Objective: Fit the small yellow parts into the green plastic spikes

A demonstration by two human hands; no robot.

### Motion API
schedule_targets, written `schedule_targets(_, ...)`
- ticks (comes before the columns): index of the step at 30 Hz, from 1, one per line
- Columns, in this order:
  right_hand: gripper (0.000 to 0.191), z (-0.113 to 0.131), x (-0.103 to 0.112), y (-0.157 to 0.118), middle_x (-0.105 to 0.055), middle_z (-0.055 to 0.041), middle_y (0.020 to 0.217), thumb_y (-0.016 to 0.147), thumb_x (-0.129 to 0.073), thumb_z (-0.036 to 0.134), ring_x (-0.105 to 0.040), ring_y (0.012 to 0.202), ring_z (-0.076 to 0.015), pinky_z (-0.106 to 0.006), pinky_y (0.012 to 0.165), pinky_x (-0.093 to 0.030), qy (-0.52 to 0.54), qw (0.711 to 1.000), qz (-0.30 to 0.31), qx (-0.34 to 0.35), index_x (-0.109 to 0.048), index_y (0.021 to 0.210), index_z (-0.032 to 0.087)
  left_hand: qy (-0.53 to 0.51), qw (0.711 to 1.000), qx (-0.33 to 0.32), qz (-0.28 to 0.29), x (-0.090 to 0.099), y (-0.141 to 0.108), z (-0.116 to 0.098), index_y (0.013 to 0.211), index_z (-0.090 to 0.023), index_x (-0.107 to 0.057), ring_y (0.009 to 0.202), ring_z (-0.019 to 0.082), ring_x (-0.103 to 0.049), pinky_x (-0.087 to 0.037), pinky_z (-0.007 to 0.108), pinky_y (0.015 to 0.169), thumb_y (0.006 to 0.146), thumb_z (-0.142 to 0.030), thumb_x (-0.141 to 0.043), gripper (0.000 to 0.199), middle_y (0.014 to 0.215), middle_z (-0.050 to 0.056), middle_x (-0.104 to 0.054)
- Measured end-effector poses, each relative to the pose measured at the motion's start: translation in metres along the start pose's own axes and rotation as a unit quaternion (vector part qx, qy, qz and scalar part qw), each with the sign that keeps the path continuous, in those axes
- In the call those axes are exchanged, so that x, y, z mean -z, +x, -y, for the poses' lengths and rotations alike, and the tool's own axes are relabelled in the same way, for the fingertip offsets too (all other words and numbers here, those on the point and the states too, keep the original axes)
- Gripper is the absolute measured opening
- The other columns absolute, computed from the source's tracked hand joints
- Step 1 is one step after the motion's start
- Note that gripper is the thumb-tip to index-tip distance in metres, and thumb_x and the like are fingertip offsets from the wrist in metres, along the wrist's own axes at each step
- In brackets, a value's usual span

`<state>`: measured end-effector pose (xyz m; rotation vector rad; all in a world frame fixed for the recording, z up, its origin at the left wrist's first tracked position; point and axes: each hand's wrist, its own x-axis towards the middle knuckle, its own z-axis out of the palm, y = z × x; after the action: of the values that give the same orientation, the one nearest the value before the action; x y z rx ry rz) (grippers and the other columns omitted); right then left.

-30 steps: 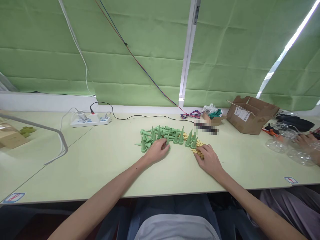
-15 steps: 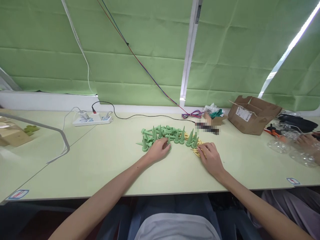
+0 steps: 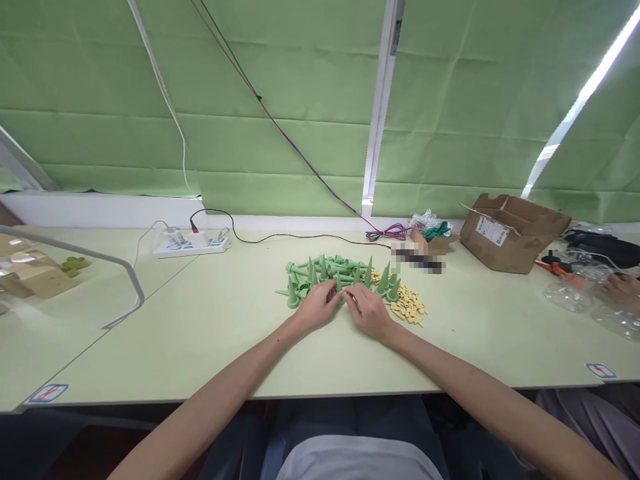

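My left hand (image 3: 319, 305) is closed around a pointed green spike with a round base (image 3: 339, 283), held upright at the near edge of the heap of green spikes (image 3: 299, 269). Right beside it, my right hand (image 3: 369, 311) has its fingertips pinched together against the lower part of that spike. Something small and pale shows at the right fingertips, too small to name. Several green spikes (image 3: 383, 280) stand upright on their bases around both hands. To the right of my right hand lies a loose pile of small yellow pieces (image 3: 409, 307).
Behind the heap, a black cable runs from a white power strip (image 3: 193, 245). An open cardboard box (image 3: 507, 233) and a small carton (image 3: 433, 243) stand at the back right. Clear plastic pieces (image 3: 567, 297) and another person's hand (image 3: 620, 287) are at far right.
My right hand has moved left from the yellow pieces to the spike in my left hand, uncovering the yellow pile. The left hand keeps its hold. The view has shifted slightly.
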<state>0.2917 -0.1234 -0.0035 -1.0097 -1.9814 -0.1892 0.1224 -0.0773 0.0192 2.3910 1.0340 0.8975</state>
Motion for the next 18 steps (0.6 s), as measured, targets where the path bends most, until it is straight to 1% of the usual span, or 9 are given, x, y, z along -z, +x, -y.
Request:
schedule_targets(2, 0.023, -0.001, -0.008, 0.008, -0.062, -0.0089, 0.088, 0.099, -0.034, 0.024, -0.059, 0.080, -0.0194, -0.031, 0.070, -0.047, 0.034, 0.998, -0.026, -0.042, -0.056, 0.100, 0.019, -0.010, 1.000, 0.001, -0.003, 0.000, 0.000, 0.001, 0.069, -0.020, -0.041, 0.058, 0.014, -0.043, -0.032, 0.027, 0.056, 0.091, -0.033, -0.042, 0.026, 0.064, -0.001, -0.048)
schedule_targets(4, 0.022, -0.002, -0.010, 0.011, -0.062, -0.0081, 0.088, 0.099, -0.034, 0.025, -0.058, 0.080, -0.0186, -0.031, 0.072, -0.047, 0.061, 0.993, -0.053, -0.086, -0.055, 0.099, 0.018, -0.014, 1.000, 0.000, -0.005, 0.000, 0.000, 0.001, 0.069, -0.020, -0.042, 0.059, 0.015, -0.044, -0.032, 0.028, 0.057, 0.092, -0.035, -0.041, 0.027, 0.064, -0.001, -0.049)
schedule_targets(7, 0.022, -0.005, -0.005, 0.009, -0.061, -0.0055, 0.083, 0.098, -0.036, 0.027, -0.057, 0.073, -0.0171, -0.029, 0.070, -0.046, 0.082, 0.981, -0.079, -0.154, -0.055, 0.097, 0.018, -0.013, 1.000, 0.002, -0.004, 0.000, 0.001, 0.001, 0.068, -0.020, -0.039, 0.059, 0.015, -0.044, -0.032, 0.028, 0.058, 0.094, -0.036, -0.039, 0.031, 0.064, -0.001, -0.048)
schedule_targets(9, 0.021, -0.007, -0.001, 0.007, -0.061, -0.0038, 0.078, 0.098, -0.037, 0.029, -0.056, 0.069, -0.0164, -0.028, 0.068, -0.045, 0.092, 0.975, -0.078, -0.185, -0.055, 0.096, 0.018, -0.013, 1.000, 0.005, -0.002, 0.000, 0.001, 0.000, 0.068, -0.020, -0.039, 0.059, 0.015, -0.043, -0.032, 0.028, 0.058, 0.095, -0.036, -0.038, 0.031, 0.064, -0.001, -0.047)
schedule_targets(14, 0.021, -0.007, 0.002, 0.007, -0.064, -0.0045, 0.081, 0.097, -0.040, 0.030, -0.060, 0.070, -0.0172, -0.029, 0.069, -0.046, 0.122, 0.970, -0.047, -0.204, -0.056, 0.095, 0.019, -0.012, 1.000, 0.009, 0.001, 0.000, 0.002, -0.001, 0.069, -0.020, -0.042, 0.061, 0.015, -0.044, -0.033, 0.029, 0.059, 0.094, -0.034, -0.038, 0.030, 0.065, 0.000, -0.049)
schedule_targets(18, 0.020, -0.008, 0.001, 0.007, -0.065, -0.0041, 0.080, 0.095, -0.042, 0.032, -0.061, 0.069, -0.0173, -0.030, 0.068, -0.048, 0.149, 0.964, -0.043, -0.217, -0.058, 0.092, 0.019, -0.011, 1.000, 0.008, 0.000, 0.000, 0.003, 0.000, 0.070, -0.019, -0.043, 0.064, 0.016, -0.046, -0.033, 0.029, 0.060, 0.093, -0.034, -0.040, 0.028, 0.069, 0.001, -0.050)
